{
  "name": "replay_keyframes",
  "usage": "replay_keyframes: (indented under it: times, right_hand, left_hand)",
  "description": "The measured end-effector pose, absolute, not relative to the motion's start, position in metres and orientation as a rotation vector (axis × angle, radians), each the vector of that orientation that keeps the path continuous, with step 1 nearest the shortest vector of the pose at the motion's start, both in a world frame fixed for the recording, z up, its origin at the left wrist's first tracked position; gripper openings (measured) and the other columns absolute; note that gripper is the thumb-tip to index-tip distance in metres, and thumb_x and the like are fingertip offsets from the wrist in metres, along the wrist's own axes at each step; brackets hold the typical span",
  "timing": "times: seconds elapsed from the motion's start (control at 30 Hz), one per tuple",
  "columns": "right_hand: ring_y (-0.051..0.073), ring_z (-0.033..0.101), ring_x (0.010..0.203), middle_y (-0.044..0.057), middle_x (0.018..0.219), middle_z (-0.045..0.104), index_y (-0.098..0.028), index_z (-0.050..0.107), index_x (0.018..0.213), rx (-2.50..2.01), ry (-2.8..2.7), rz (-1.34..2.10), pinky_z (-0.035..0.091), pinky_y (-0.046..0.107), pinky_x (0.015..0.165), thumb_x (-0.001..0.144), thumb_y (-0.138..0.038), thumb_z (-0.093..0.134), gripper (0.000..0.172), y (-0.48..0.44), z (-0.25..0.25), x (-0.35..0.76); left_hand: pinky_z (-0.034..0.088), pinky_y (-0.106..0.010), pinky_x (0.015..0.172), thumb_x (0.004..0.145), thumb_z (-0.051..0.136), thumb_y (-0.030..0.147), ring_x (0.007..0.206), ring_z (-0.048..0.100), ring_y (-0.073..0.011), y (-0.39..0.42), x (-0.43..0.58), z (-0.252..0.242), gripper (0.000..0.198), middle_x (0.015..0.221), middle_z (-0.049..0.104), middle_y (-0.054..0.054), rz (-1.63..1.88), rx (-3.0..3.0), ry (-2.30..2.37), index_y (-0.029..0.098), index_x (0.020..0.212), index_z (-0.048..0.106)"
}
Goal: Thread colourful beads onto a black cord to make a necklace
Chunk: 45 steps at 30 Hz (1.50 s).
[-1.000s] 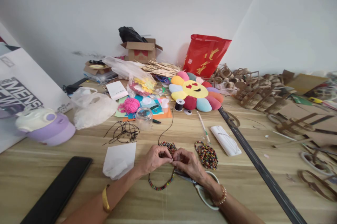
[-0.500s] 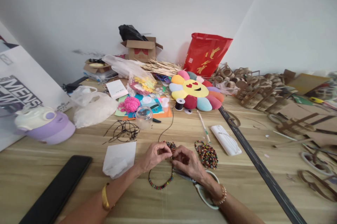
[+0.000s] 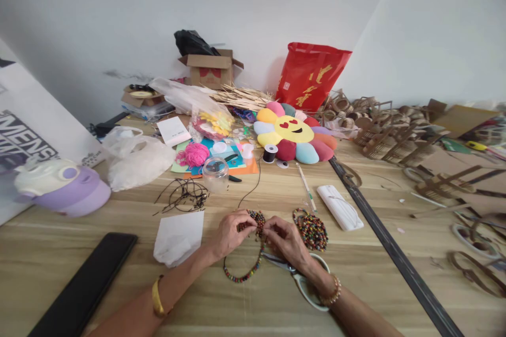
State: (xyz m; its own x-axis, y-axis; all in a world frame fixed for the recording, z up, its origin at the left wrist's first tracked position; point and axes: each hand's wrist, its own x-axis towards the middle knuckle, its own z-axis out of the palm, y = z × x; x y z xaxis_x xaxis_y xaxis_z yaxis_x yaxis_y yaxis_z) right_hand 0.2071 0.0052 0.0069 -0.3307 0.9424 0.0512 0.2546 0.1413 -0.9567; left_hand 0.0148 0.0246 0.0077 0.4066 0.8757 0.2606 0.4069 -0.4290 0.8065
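Observation:
My left hand point(image 3: 236, 231) and my right hand point(image 3: 287, 242) meet almost tip to tip, each pinched closed at the upper end of a bead string point(image 3: 242, 278). Small multicoloured beads line the lower curve and right side of its loop on the table; bare black cord shows at its left. What exactly lies between the fingertips is too small to make out. Just behind them is a heap of similar beads point(image 3: 258, 217). Scissors point(image 3: 301, 287) with pale handles lie partly under my right wrist. Thin black cord runs from the spool point(image 3: 270, 154) toward my left hand.
Right of my hands lie a coiled bead strand point(image 3: 311, 230) and a white power bank-like block point(image 3: 339, 207). Left are white paper point(image 3: 179, 234), black cord scraps point(image 3: 184, 194) and a dark flat slab point(image 3: 85, 284). Behind stand a clear jar point(image 3: 215, 174) and a flower cushion point(image 3: 294, 134).
My right hand's fingertips have shifted slightly right and up, uncovering more of the bead string and the scissor blades. My left hand is nearly still. The view has tilted slightly.

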Motion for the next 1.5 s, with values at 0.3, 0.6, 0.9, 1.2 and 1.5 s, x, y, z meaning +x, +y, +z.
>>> replay_keyframes:
  times: [0.3, 0.6, 0.9, 1.2, 1.5]
  right_hand:
    - [0.012, 0.048, 0.058, 0.001, 0.067, 0.056, -0.017, 0.059, 0.078, -1.225, -1.738, 1.057, 0.038, 0.022, 0.053, 0.086, -0.041, 0.055, 0.026, 0.009, -0.004, 0.211]
    - [0.012, 0.050, 0.060, 0.001, 0.069, 0.058, -0.016, 0.058, 0.078, -1.221, -1.738, 1.056, 0.039, 0.022, 0.055, 0.086, -0.037, 0.054, 0.023, 0.010, -0.008, 0.212]
    - [0.011, 0.049, 0.058, 0.000, 0.067, 0.058, -0.016, 0.059, 0.078, -1.223, -1.739, 1.039, 0.038, 0.022, 0.053, 0.085, -0.038, 0.055, 0.024, 0.010, -0.007, 0.212]
    - [0.011, 0.048, 0.058, 0.000, 0.067, 0.057, -0.016, 0.059, 0.078, -1.238, -1.743, 1.055, 0.036, 0.022, 0.053, 0.085, -0.035, 0.055, 0.022, 0.010, -0.005, 0.212]
    - [0.011, 0.049, 0.061, 0.001, 0.069, 0.057, -0.015, 0.060, 0.079, -1.220, -1.741, 1.097, 0.037, 0.021, 0.055, 0.085, -0.034, 0.055, 0.020, 0.010, -0.003, 0.212]
  left_hand:
    - [0.045, -0.031, 0.081, 0.086, 0.057, 0.014, 0.090, 0.053, -0.0190, 0.021, 0.015, 0.003, 0.013, 0.085, 0.061, -0.005, 0.793, 2.372, 1.035, 0.017, 0.082, 0.069]
    - [0.044, -0.034, 0.087, 0.087, 0.057, 0.018, 0.095, 0.049, -0.0198, 0.015, 0.019, 0.007, 0.013, 0.091, 0.057, -0.005, 0.616, 2.542, 0.932, 0.021, 0.088, 0.069]
    - [0.044, -0.036, 0.088, 0.091, 0.050, 0.017, 0.094, 0.049, -0.0205, 0.016, 0.020, 0.007, 0.020, 0.089, 0.056, -0.005, 0.573, 2.653, 0.978, 0.022, 0.090, 0.070]
    - [0.045, -0.033, 0.086, 0.091, 0.049, 0.017, 0.094, 0.050, -0.0189, 0.019, 0.017, 0.003, 0.019, 0.091, 0.058, -0.005, 0.590, 2.553, 0.966, 0.020, 0.090, 0.068]
    - [0.045, -0.032, 0.087, 0.090, 0.051, 0.015, 0.097, 0.051, -0.0188, 0.022, 0.014, 0.003, 0.018, 0.094, 0.060, -0.006, 0.666, 2.425, 0.969, 0.018, 0.092, 0.068]
